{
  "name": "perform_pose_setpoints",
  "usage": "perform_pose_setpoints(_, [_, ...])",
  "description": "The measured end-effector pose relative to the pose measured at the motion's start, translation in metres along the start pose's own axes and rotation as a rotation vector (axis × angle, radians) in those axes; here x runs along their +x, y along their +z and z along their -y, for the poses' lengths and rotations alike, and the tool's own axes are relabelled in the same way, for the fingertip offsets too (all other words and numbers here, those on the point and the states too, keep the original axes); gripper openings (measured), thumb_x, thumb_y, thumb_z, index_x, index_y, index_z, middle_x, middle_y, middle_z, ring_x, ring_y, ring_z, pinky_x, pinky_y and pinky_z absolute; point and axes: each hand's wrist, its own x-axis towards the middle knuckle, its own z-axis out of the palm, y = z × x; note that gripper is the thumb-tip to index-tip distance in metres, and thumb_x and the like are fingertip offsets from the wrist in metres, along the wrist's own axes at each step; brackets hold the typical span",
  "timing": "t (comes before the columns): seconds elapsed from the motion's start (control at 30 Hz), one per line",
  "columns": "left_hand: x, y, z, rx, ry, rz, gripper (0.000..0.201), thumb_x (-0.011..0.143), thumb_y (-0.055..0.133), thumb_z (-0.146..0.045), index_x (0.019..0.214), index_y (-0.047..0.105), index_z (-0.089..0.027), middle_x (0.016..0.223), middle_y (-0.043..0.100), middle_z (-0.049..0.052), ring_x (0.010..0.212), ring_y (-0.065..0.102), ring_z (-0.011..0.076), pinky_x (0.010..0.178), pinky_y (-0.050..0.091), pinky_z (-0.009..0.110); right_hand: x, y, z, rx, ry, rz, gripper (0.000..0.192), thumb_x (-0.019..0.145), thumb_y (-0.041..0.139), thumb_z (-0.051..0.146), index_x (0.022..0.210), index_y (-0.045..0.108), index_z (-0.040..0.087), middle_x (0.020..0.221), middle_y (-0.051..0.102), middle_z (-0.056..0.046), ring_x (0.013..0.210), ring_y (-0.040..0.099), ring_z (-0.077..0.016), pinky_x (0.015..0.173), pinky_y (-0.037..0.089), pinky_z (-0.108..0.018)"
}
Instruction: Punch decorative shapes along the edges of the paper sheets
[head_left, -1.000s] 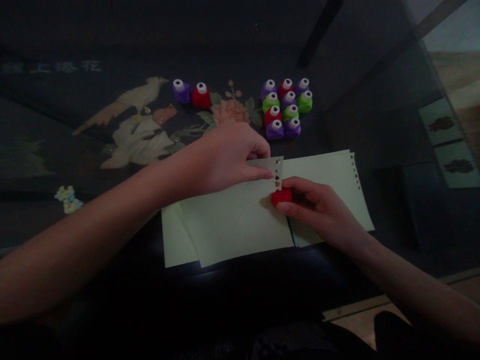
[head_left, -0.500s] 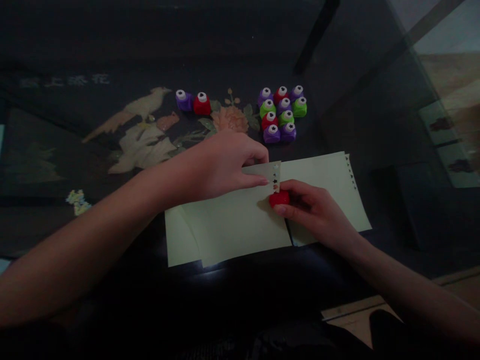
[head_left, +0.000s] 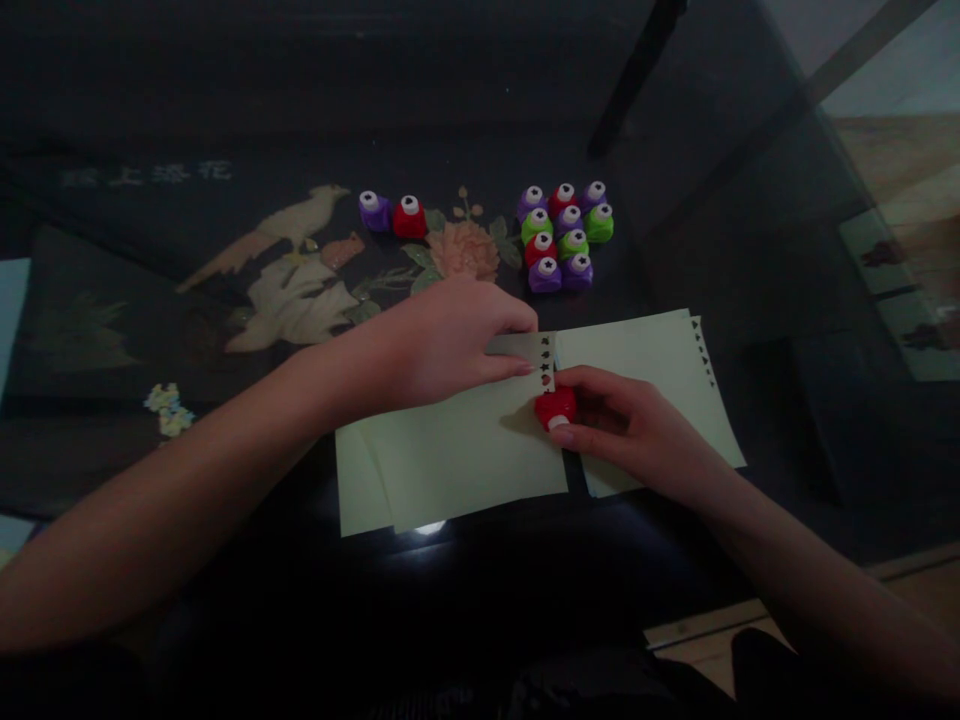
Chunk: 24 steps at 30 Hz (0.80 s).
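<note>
So the left hand has the far right corner of the top sheet in a pinch, thumb on the upper side and fingers curled in, though it's pretty dim so how the fingers sit underneath is hard to say. The right hand is half curled around a red punch, thumb by its white button, and that punch is on the top sheet's right edge, just nearer the person than a line of little cutouts, heart and star included. A lower sheet pokes out on the left, and more pale paper lies on the right with its own row of holes down the right edge. All the paper is toward the near edge of the dark surface. Farther toward the far edge there's a bunch of purple, red and green punches, plus a purple and red pair off to its left. Over nearer the surface's left edge, a small pile of pale bits sits just beside the left forearm.
</note>
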Motion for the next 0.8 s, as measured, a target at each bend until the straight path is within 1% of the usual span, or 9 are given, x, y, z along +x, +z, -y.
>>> perform_pose_setpoints(0.3, [-0.0019,-0.0027,-0.0003,-0.005,0.015,-0.027,0.018,0.084,0.055,-0.031,0.074,0.063,-0.019,0.068,0.06,-0.003,0.073,0.06,0.0153,0.068,0.038,0.026,-0.0022,-0.0042,0.0002,0.002,0.011,-0.016,0.032,0.077,0.071,0.034,0.104,0.063,0.019,0.092,0.07,-0.004,0.085,0.067,-0.0175,0.075,0.056,-0.031])
perform_pose_setpoints(0.47, [-0.0032,-0.0026,-0.0004,0.007,0.019,-0.029,0.019,0.085,0.056,-0.033,0.076,0.062,-0.018,0.068,0.06,-0.002,0.072,0.059,0.0147,0.066,0.037,0.025,-0.003,-0.0035,0.0003,0.036,0.015,-0.021,0.033,0.076,0.071,0.034,0.104,0.062,0.018,0.092,0.07,-0.003,0.085,0.067,-0.0161,0.076,0.056,-0.029])
perform_pose_setpoints(0.6, [-0.0038,-0.0013,-0.0027,0.008,0.033,-0.026,0.021,0.087,0.053,-0.034,0.078,0.063,-0.019,0.07,0.061,-0.002,0.073,0.06,0.0148,0.067,0.038,0.025,-0.003,-0.0009,0.0,0.075,0.024,-0.025,0.034,0.076,0.072,0.033,0.104,0.062,0.018,0.093,0.069,-0.003,0.084,0.067,-0.0152,0.076,0.056,-0.028])
perform_pose_setpoints(0.8, [-0.0055,-0.0028,-0.0043,-0.008,0.041,-0.041,0.018,0.086,0.054,-0.032,0.079,0.064,-0.018,0.072,0.062,-0.002,0.071,0.059,0.0143,0.066,0.037,0.025,-0.0031,-0.0022,0.0004,0.069,-0.006,-0.057,0.031,0.079,0.072,0.034,0.105,0.064,0.018,0.097,0.071,-0.004,0.086,0.067,-0.0146,0.076,0.056,-0.027])
